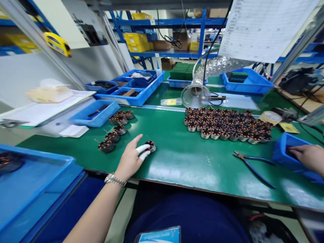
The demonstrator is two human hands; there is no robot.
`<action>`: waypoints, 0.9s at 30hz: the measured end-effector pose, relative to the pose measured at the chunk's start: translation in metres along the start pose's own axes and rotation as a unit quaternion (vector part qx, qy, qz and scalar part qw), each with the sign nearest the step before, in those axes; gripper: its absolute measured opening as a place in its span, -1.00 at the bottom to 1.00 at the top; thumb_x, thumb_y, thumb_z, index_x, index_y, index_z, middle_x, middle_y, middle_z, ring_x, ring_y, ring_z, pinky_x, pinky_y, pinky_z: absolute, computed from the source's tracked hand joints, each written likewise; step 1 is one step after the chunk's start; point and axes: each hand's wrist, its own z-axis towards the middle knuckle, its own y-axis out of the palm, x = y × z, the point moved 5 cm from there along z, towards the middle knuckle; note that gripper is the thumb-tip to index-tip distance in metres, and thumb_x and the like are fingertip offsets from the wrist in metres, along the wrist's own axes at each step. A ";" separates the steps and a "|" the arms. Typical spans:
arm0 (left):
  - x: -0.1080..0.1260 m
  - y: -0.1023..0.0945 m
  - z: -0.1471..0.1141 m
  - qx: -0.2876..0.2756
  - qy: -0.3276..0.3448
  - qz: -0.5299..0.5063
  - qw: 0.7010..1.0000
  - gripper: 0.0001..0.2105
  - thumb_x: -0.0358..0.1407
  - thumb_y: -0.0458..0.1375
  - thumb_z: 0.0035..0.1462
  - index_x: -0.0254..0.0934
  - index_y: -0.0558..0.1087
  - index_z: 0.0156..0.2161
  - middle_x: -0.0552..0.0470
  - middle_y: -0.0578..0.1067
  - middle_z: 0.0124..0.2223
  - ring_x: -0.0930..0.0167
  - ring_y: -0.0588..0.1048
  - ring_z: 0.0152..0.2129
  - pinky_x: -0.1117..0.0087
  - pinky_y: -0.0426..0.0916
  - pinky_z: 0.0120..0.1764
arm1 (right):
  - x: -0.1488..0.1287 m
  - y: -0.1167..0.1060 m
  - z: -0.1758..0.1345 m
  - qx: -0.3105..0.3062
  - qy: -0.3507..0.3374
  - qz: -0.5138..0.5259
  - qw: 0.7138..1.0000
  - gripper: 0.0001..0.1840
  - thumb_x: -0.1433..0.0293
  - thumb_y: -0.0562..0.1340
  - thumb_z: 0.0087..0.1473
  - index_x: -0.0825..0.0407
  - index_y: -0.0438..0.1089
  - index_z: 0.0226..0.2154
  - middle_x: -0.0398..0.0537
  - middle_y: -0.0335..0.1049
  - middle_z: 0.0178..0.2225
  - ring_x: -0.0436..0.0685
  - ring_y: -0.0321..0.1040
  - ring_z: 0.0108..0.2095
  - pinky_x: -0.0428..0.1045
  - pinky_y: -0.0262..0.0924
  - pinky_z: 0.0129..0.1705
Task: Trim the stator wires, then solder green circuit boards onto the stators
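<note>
A badge (159, 235) sits nearest; beyond it the left hand (130, 158), loosely open, touches a wound core (152, 147) on the green tabletop (177, 162) (likely dense, stiff, windings easily nicked: grip its metal rim). The right hand (307, 155) dips into a blue bin (279, 150), any hold unclear.

The one view looks from the person's head, forward and down across the green bench (174, 162), fairly close above the left hand (130, 157) and right hand (310, 156), reaching to blue shelving (172, 23) well beyond
</note>
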 end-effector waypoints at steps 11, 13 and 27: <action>0.122 0.037 -0.016 -0.180 0.104 -0.249 0.946 -0.79 -0.15 0.10 0.04 -0.17 0.37 -0.22 -0.05 0.44 0.01 0.30 0.45 -0.09 0.29 0.38 -0.08 | -0.023 -0.018 -0.027 -0.005 0.004 -0.023 1.000 -0.72 0.36 0.10 0.04 0.08 0.49 -0.30 -0.04 0.49 -0.25 0.08 0.37 -0.22 -0.10 0.14 -0.16; 0.126 0.043 -0.016 -0.175 0.101 -0.250 0.947 -0.69 -0.12 0.12 0.02 -0.16 0.32 -0.12 -0.04 0.47 -0.02 0.30 0.48 -0.14 0.30 0.42 -0.13 | -0.022 -0.022 -0.028 -0.006 0.014 -0.019 1.000 -0.74 0.38 0.11 0.03 0.08 0.48 -0.30 -0.05 0.49 -0.24 0.08 0.37 -0.20 -0.11 0.14 -0.12; 0.135 0.043 -0.016 -0.116 0.183 -0.205 0.954 -0.48 -0.15 0.09 0.05 -0.13 0.17 0.13 -0.03 0.45 0.01 0.30 0.47 -0.12 0.33 0.42 -0.12 | -0.034 -0.014 -0.013 -0.080 0.060 -0.024 0.995 -0.68 0.29 0.12 0.13 0.09 0.26 -0.09 0.02 0.28 -0.09 0.08 0.30 -0.16 0.08 0.27 -0.15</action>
